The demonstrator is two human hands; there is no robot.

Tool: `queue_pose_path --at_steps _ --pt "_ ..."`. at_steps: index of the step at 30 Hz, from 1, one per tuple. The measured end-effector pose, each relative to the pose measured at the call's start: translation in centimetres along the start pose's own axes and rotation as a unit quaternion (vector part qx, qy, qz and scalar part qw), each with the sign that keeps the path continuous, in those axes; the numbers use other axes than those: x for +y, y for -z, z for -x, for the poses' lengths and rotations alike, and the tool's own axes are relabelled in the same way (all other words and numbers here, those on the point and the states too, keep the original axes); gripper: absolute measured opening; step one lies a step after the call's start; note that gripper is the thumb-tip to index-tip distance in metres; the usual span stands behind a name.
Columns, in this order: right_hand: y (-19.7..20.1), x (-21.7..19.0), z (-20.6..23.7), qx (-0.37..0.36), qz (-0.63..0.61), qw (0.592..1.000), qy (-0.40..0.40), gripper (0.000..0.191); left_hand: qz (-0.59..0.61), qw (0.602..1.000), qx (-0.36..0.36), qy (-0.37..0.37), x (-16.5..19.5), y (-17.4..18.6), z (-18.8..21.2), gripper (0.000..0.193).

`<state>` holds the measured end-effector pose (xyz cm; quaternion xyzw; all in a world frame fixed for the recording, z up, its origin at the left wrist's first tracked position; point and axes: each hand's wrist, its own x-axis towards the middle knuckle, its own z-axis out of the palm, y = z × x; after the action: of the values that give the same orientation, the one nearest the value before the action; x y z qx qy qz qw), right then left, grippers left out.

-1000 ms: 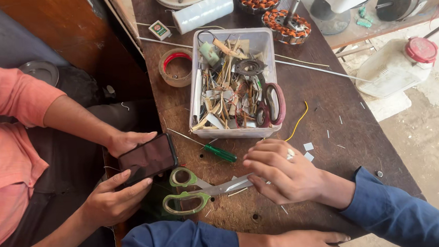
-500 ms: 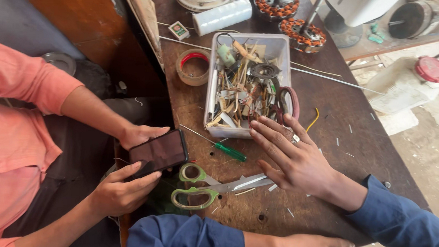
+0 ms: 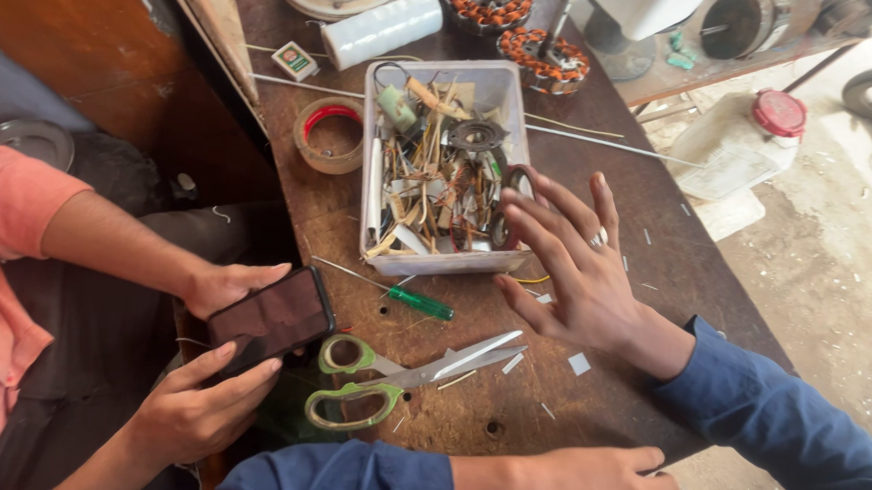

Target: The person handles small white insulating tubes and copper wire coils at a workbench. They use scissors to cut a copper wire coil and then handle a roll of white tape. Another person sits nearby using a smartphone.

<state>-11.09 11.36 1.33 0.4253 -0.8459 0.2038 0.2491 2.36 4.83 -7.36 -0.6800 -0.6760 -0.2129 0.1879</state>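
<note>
My right hand (image 3: pixel 568 268), with a ring on one finger, hovers open with its fingers spread at the near right corner of a clear plastic tray (image 3: pixel 508 92). The tray is full of wire scraps, small parts and tape rolls. My hand holds nothing. My left hand (image 3: pixel 567 475) lies along the near table edge at the bottom of the view, partly cut off. Nothing shows in its grip. Green-handled scissors (image 3: pixel 393 376) lie on the wooden table (image 3: pixel 647 284) just left of my right hand. A green-handled screwdriver (image 3: pixel 404 296) lies between the scissors and the tray.
At the left a person in a salmon shirt holds a dark phone (image 3: pixel 271 318) with both hands. A roll of tape (image 3: pixel 328 134), a white spool (image 3: pixel 382 27) and copper-wound motor stators (image 3: pixel 545 55) sit further back. Paper scraps dot the table.
My right hand has lifted off the table beside the scissor blades and moved toward the tray, with its fingers spreading wide. The other person's phone has stayed in their hands.
</note>
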Motion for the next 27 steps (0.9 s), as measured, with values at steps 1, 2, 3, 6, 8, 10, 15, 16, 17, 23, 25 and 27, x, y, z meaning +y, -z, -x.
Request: queue_pose_path --at_steps 1,2,3,6,8,10,15,16,17,23,25,27 --pt "0.1 0.1 -0.2 -0.006 0.0 1.0 -0.018 0.065 0.007 0.993 -0.122 -0.005 -0.3 0.8 0.2 0.019" --pt "0.2 0.2 -0.4 -0.015 0.013 1.0 -0.02 0.062 0.026 0.986 -0.165 0.001 -0.9 1.9 0.2 0.018" --pt "0.4 0.4 -0.6 -0.023 0.026 0.999 -0.024 0.06 0.024 0.992 -0.124 0.016 -1.4 3.2 0.2 0.017" --pt "1.0 0.8 -1.0 -0.038 0.018 0.999 -0.017 0.049 -0.015 0.983 0.108 0.145 -3.6 7.9 1.6 0.015" --pt "1.6 1.1 -1.0 -0.042 0.002 0.999 -0.005 0.045 -0.084 0.941 0.202 0.257 -5.5 10.1 2.3 0.014" --pt "2.2 1.2 -0.9 -0.041 -0.018 0.999 0.009 0.046 -0.16 0.88 0.234 0.382 -7.1 11.4 3.1 0.013" --pt "3.3 1.2 -0.4 -0.028 -0.009 1.0 -0.005 0.032 -0.263 0.785 0.181 0.531 -8.6 12.5 4.3 0.027" --pt "3.5 1.2 -0.3 -0.027 -0.01 1.0 -0.007 0.032 -0.261 0.783 0.176 0.537 -8.7 12.4 4.4 0.027" --pt "3.7 1.1 -0.1 -0.027 -0.009 1.0 -0.005 0.028 -0.258 0.781 0.172 0.542 -8.8 12.3 4.6 0.028" --pt "4.5 0.9 0.3 -0.008 -0.009 1.0 -0.018 0.027 -0.27 0.758 0.089 0.586 -9.2 12.1 4.7 0.044" --pt "4.7 1.1 0.3 0.003 0.005 0.999 -0.034 0.031 -0.257 0.757 0.068 0.597 -9.1 12.1 4.5 0.051" --pt "4.7 1.4 0.1 -0.071 0.003 0.993 -0.09 0.035 -0.25 0.761 0.067 0.595 -9.0 12.3 4.3 0.056"
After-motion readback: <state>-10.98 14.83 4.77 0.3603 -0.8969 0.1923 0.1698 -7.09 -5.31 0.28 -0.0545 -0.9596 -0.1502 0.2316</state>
